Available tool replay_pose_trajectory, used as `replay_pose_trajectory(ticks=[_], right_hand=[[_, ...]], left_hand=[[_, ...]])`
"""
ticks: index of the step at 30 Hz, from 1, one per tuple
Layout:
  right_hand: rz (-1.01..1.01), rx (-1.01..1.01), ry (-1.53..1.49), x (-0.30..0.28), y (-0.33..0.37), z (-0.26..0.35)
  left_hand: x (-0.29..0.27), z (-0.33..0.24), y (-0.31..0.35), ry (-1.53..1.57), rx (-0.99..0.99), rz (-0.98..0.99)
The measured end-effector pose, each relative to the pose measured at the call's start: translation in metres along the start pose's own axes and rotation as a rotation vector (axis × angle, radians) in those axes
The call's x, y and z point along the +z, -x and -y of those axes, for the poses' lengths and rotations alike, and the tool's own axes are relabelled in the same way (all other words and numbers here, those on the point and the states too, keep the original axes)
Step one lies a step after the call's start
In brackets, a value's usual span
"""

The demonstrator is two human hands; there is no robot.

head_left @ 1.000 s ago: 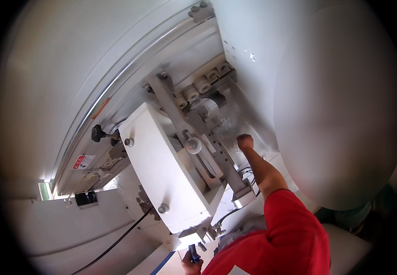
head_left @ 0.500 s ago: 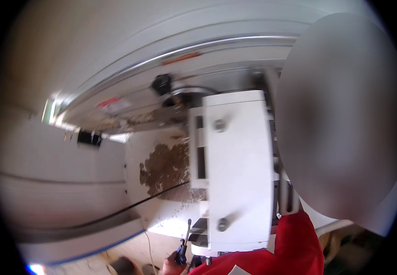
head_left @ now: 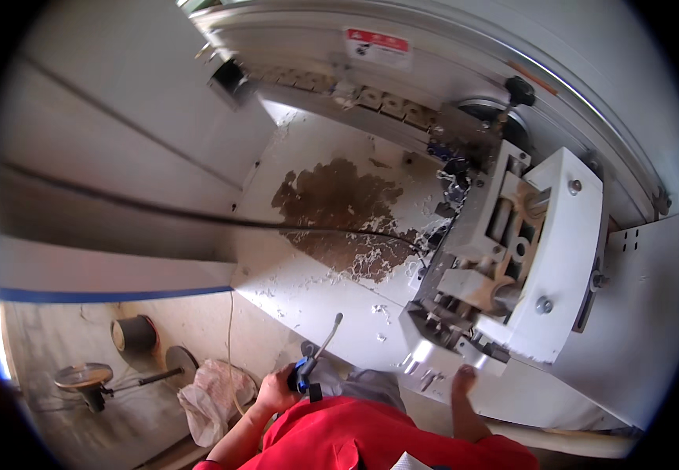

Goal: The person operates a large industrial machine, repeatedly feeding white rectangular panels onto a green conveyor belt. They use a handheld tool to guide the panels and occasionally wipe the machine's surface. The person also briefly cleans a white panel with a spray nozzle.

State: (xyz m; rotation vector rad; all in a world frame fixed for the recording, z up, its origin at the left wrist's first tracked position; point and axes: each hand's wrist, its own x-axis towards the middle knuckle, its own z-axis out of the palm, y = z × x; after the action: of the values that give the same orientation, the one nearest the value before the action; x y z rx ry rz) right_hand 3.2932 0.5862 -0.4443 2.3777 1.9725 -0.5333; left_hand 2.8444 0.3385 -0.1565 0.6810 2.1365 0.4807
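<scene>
My left hand is wrapped round a blue and black air blow gun in front of my red top. Its thin nozzle points up and to the right, towards the machine. Beside the machine's metal front block, my right hand is raised. The fingers of that hand are hard to make out, and I cannot tell whether they touch the block. The machine head has a white cover and tan grooved rollers. White shavings and a brown stain lie on the machine bed left of it.
A black cable stretches across the bed. A black knob stands out at the back rail, right of a red and white label. On the floor at lower left are a dark bucket, a round-topped stand and a pale sack.
The view has turned, so the machine now appears tilted and farther right. My left hand still holds the blow gun. My right hand has come into sight by the front block.
</scene>
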Motion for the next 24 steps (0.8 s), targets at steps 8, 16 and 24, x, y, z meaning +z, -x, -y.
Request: replay_pose_trajectory(ticks=[8, 16, 24], right_hand=[[0.455, -0.575, -0.351, 0.066, 0.116, 0.284], [-0.023, -0.428, 0.074, 0.128, -0.029, 0.504], [0.211, -0.688, 0.246, 0.173, 0.043, 0.498]], left_hand=[[-0.01, 0.078, 0.059, 0.145, -0.115, -0.133], [0.006, 0.156, 0.161, 0.348, -0.421, -0.411], [0.058, 0.206, 0.195, 0.557, -0.586, -0.372]])
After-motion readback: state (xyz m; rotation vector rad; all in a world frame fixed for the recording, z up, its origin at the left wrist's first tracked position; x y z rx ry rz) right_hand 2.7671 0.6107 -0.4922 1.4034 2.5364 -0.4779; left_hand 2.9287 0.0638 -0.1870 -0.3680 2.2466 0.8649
